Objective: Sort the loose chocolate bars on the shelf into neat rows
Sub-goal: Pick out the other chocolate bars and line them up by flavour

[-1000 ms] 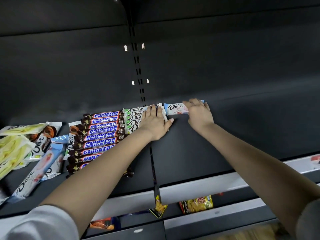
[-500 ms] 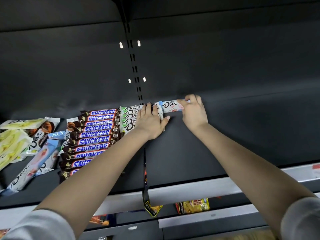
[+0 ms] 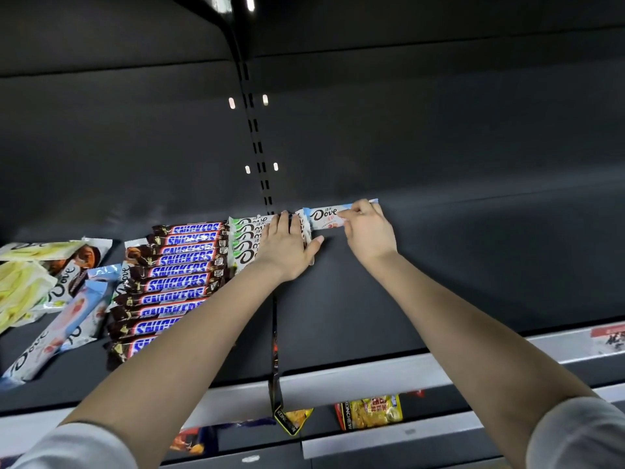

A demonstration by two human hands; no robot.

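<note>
**Blue bar (image 3: 323, 216) opens a new row**

Left hand (image 3: 287, 247) lies flat, fingers straight, on the green bars (image 3: 248, 238), likely to stop them sliding. Right hand (image 3: 367, 235) pinches the blue bar at the back of the shelf (image 3: 439, 265), just beside them. Loose bars (image 3: 57, 299) lie far left.

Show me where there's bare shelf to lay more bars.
Bare shelf lies right of the right hand and blue Dove bar, and in front of the left hand. The left end is crowded: Snickers row, green Dove row, loose pile.
</note>
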